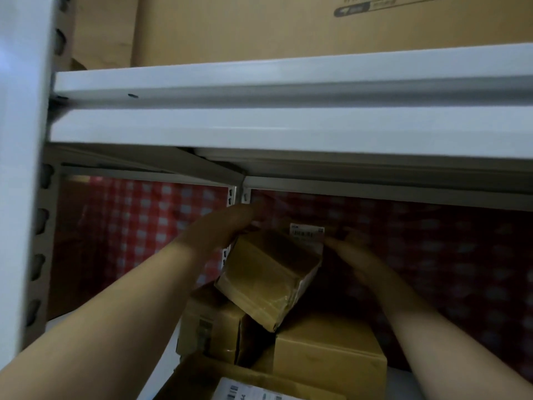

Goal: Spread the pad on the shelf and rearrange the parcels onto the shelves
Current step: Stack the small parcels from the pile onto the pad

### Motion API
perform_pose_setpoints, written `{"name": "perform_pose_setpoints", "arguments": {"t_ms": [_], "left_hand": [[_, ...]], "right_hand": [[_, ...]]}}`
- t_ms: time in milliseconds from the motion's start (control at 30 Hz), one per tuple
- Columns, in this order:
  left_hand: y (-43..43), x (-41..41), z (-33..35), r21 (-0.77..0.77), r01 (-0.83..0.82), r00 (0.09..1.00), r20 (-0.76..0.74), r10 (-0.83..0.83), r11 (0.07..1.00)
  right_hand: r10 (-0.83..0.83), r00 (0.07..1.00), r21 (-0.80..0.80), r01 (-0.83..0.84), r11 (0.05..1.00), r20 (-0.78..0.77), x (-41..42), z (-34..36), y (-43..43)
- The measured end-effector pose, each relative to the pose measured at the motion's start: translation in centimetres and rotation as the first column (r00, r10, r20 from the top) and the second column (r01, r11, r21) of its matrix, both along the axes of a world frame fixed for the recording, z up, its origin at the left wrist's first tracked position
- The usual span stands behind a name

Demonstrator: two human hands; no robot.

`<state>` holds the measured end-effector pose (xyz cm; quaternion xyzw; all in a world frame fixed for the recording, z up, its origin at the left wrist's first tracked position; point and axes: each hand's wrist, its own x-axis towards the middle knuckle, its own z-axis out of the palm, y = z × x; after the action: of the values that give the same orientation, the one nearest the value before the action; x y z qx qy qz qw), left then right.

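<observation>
A small brown taped parcel (pixel 268 275) hangs tilted in the middle of the lower shelf bay, above other boxes. My left hand (pixel 219 229) holds its upper left corner, fingers curled over the far edge. My right hand (pixel 352 255) is on its right side near the white label (pixel 307 232); it is blurred, and the fingers look wrapped around the parcel's far right edge. Behind the parcel hangs a red-and-white checked pad (pixel 138 223) covering the back of the bay.
Two brown boxes (pixel 210 327) (pixel 328 356) sit under the held parcel, and an open carton with a labelled parcel (pixel 245 391) is at the bottom. A white metal shelf beam (pixel 288 111) crosses overhead, with a large cardboard box (pixel 288 27) on it. A white upright (pixel 20 168) stands at left.
</observation>
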<state>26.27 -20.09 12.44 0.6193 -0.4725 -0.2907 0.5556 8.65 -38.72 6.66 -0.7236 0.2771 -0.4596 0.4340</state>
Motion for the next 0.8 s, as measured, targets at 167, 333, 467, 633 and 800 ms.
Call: {"name": "perform_pose_setpoints", "arguments": {"t_ms": [167,333,467,633,800], "left_hand": [[-1.6,0.6,0.0,-0.095,0.021,0.999,-0.048,-0.025,0.995],[-2.1,2.5,-0.8,-0.107,-0.026,0.999,-0.043,0.022,0.994],[-1.6,3.5,-1.5,0.072,0.064,0.998,0.015,-0.066,0.995],[-1.3,2.8,-2.0,0.112,0.125,0.991,0.039,-0.130,0.986],[-0.4,2.5,-1.9,-0.005,-0.032,0.998,-0.053,0.032,0.999]], "right_hand": [[-0.068,0.996,-0.173,0.058,0.983,-0.055,0.0,0.8,-1.3],[-0.216,0.974,-0.536,0.149,0.831,-0.066,0.3,0.2,-0.1],[-0.289,0.903,-0.597,0.045,0.801,-0.319,0.1,-1.3,-0.2],[-0.138,0.975,-0.284,0.084,0.955,-0.176,0.4,-0.9,0.5],[-0.488,0.871,-0.268,0.460,0.847,-0.049,0.1,0.1,2.8]]}}
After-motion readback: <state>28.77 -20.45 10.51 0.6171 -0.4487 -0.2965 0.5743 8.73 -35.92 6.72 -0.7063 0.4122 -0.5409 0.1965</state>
